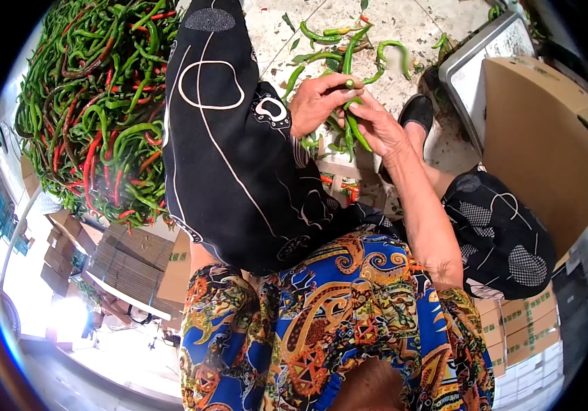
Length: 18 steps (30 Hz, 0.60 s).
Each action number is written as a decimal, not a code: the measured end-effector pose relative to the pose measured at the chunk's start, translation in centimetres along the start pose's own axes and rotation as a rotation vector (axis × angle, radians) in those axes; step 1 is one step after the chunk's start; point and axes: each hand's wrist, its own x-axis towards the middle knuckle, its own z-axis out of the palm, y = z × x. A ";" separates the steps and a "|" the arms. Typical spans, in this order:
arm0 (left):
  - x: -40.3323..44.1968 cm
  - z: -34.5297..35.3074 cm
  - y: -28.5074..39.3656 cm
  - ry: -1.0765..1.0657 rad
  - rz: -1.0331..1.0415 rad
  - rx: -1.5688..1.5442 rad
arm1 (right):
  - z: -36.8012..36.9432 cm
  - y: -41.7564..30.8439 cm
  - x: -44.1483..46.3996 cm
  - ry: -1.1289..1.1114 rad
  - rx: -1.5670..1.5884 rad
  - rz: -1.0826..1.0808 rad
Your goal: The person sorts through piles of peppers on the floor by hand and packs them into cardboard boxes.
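My left hand point(313, 104) is closed around a long green chili pepper point(355, 48), which sticks up past the fingers towards the floor's far side. Close beside it, my right hand point(384, 131) pinches another green chili pepper point(358, 132) between thumb and fingers, its tip pointing down. The fingertips of both hands nearly meet, so part of each pepper is hidden. On the pale floor beyond lie several loose green chili peppers point(318, 35), one of them curved point(381, 51). More green peppers point(337, 146) show just below the hands.
A large heap of green and red chili peppers point(95, 123) rises at the left, beside my patterned trouser leg. At the right stand a metal-rimmed tray point(453, 81) and a big cardboard box point(540, 137). Flattened cardboard point(130, 264) and stacked boxes point(527, 322) lie further back.
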 end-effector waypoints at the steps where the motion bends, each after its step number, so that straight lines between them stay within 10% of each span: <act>1: -0.1 -0.2 0.0 -0.016 0.011 -0.017 | -0.1 0.1 0.0 -0.021 0.030 0.014; 11: -0.3 0.1 -1.3 0.240 0.185 0.174 | -3.8 -0.1 2.0 0.068 0.122 0.007; 18: -0.1 -2.0 -4.1 0.346 -0.143 -0.227 | -2.4 -3.1 1.0 0.172 -0.232 0.098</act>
